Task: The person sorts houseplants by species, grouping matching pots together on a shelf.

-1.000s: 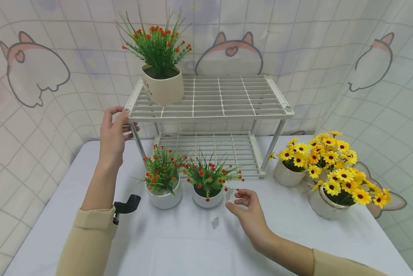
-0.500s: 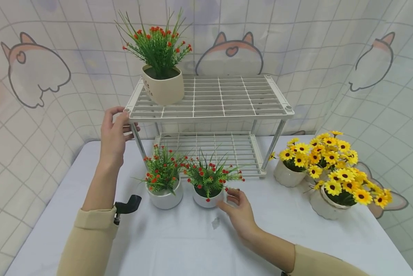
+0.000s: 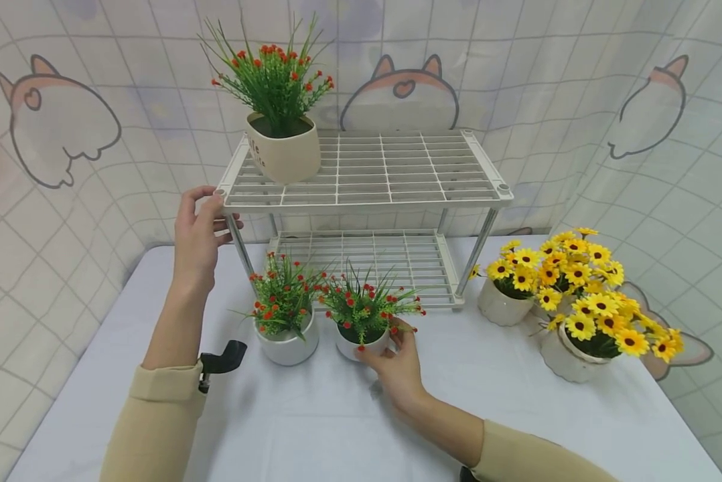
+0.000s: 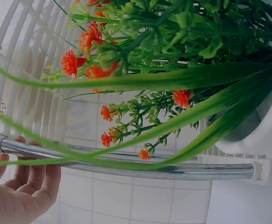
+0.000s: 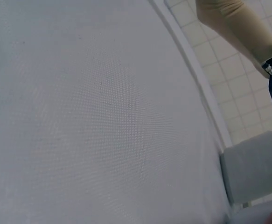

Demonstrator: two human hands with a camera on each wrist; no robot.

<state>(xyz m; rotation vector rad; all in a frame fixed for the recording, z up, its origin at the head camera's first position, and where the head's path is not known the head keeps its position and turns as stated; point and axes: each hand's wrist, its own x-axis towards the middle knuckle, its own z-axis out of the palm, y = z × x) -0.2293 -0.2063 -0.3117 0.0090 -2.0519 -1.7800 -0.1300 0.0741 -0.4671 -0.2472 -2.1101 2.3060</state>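
My left hand (image 3: 198, 234) holds the front left corner of a white two-tier wire rack (image 3: 361, 203), its fingers around the metal post (image 4: 173, 171) in the left wrist view. My right hand (image 3: 400, 371) grips a small white flower pot (image 3: 345, 344) by its right side, thumb in front, fingers partly hidden behind. Red-flowered greenery (image 3: 364, 304) fills this pot, which stands on the table before the rack. Just left stands a similar white pot (image 3: 285, 349) with red flowers. The right wrist view shows mostly tablecloth, with a white pot (image 5: 253, 168) at its right.
A cream pot (image 3: 285, 161) with tall grass and red flowers stands on the rack's upper left. The lower shelf (image 3: 391, 261) lies behind the white pots. Pots of yellow flowers (image 3: 602, 308) cluster at the right. White cloth (image 3: 313, 428) covers the table; a patterned curtain (image 3: 518, 80) hangs behind.
My right hand has moved left from beside the middle pot and now grips that pot. My left hand has stayed on the rack's corner.
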